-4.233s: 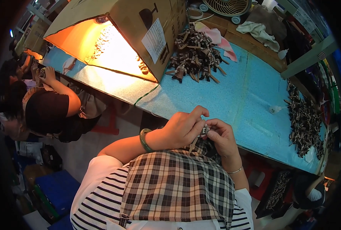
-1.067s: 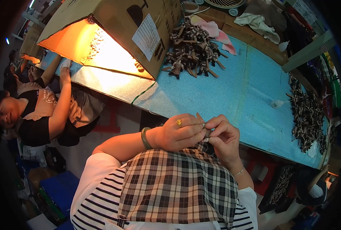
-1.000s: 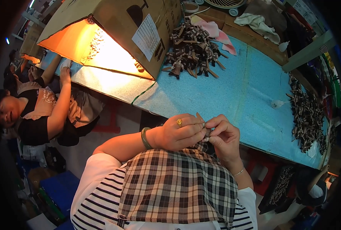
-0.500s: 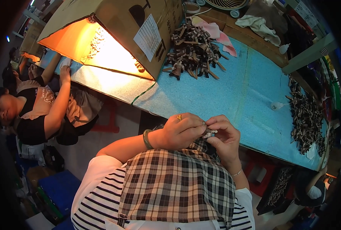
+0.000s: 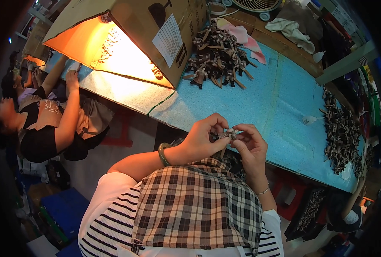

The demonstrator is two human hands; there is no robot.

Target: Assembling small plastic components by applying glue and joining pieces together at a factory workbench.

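Note:
My left hand [image 5: 201, 138], with a green bangle on its wrist, pinches a small brown, grey and white figurine [image 5: 225, 135] just over my lap, close to the table's front edge. Thumb and fingertips of my right hand [image 5: 251, 144] close on the figurine's right end. Both hands partly cover it, so its full shape cannot be made out. Beyond my hands, a heap of similar small brown and grey figurines [image 5: 220, 53] lies on the blue table top [image 5: 254, 100], with flat tan strips sticking out among them.
A cardboard box [image 5: 165, 25] lit inside by a lamp stands at the left. More small dark pieces [image 5: 342, 128] cover the table's right end, near a small clear bottle [image 5: 309, 119]. Pink cloth [image 5: 252, 47] lies behind the heap. A co-worker [image 5: 49, 115] sits at the left.
My left fingers have opened out and shifted their hold, showing more of the figurine. It now lies more sideways between both hands. The co-worker at the left has turned their head.

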